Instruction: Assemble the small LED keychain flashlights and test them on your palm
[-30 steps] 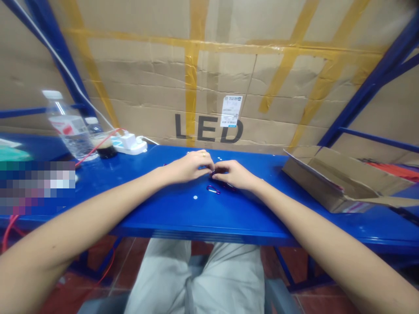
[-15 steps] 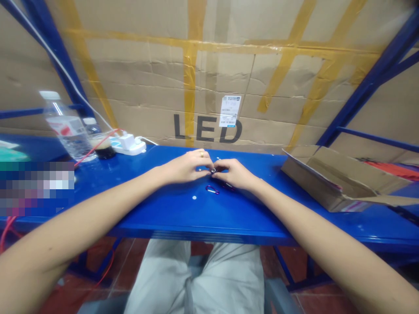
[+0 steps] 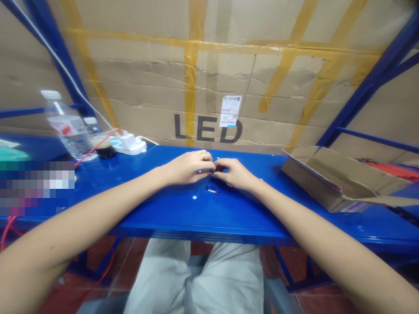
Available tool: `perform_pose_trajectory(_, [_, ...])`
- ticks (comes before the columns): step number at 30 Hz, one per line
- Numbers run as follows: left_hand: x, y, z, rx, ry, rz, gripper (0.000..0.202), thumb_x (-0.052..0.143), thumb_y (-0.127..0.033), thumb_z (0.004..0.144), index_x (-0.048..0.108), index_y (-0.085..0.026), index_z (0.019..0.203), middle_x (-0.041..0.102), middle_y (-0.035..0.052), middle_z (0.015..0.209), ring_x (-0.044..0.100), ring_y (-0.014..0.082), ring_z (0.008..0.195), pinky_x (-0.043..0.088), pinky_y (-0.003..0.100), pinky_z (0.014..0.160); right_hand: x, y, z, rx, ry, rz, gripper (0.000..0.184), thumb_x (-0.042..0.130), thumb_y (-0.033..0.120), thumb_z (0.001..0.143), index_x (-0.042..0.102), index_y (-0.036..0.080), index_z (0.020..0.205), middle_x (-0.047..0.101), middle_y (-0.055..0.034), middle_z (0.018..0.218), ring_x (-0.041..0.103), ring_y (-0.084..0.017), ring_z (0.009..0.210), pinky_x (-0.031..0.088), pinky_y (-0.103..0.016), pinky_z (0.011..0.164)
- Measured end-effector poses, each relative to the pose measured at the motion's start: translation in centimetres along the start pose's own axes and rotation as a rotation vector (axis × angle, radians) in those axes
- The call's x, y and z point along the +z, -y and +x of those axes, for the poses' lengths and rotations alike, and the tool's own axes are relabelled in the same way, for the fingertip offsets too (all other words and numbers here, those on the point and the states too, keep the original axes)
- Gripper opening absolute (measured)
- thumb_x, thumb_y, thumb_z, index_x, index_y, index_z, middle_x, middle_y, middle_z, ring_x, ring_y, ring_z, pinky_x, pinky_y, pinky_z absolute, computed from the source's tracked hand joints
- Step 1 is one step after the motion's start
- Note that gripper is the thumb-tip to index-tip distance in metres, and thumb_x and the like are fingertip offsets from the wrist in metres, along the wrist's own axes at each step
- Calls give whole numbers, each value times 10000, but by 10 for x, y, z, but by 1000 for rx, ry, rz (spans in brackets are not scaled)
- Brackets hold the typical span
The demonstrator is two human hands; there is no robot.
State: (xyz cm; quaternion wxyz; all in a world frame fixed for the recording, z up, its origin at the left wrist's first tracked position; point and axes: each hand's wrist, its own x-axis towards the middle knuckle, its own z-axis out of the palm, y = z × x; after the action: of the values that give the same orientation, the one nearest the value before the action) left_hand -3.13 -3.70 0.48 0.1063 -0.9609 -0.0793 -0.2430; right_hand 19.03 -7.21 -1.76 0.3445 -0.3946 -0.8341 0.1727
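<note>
My left hand (image 3: 188,167) and my right hand (image 3: 233,173) meet fingertip to fingertip at the middle of the blue table (image 3: 157,209). Both are curled in a pinch around a small part that I cannot make out; a ring shows on a left finger. A small purple carabiner clip (image 3: 212,189) lies on the table just in front of the right hand. A tiny white dot-like piece (image 3: 194,197) rests nearer the table's front edge.
A clear water bottle (image 3: 67,128) and a dark drink bottle (image 3: 100,139) stand at the back left beside a white power strip (image 3: 129,144) with a red cable. An open cardboard box (image 3: 334,181) lies at the right. A large taped carton marked LED (image 3: 209,87) backs the table.
The hands have stayed together at the same spot; only the fingers have shifted slightly, and the small shiny piece seen between them half a second ago is now covered.
</note>
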Motion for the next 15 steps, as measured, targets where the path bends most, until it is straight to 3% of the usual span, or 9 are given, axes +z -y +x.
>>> perform_pose_trajectory(7, [3, -3, 1, -25, -10, 135, 280, 441, -280, 1006, 705, -188, 1021, 670, 120, 1035, 615, 226, 987, 497, 372, 903, -1, 1, -1, -24, -23, -4, 89, 664, 246, 817, 713, 176, 837, 719, -35, 841, 640, -196, 794, 482, -309, 762])
perform_pose_trajectory(15, [8, -8, 4, -63, 88, 202, 220, 509, -264, 970, 706, -169, 952, 653, 119, 999, 597, 237, 940, 494, 369, 838, 2, -6, -1, -64, 18, -45, 49, 675, 213, 832, 715, 185, 822, 731, -40, 847, 653, -194, 790, 480, -306, 770])
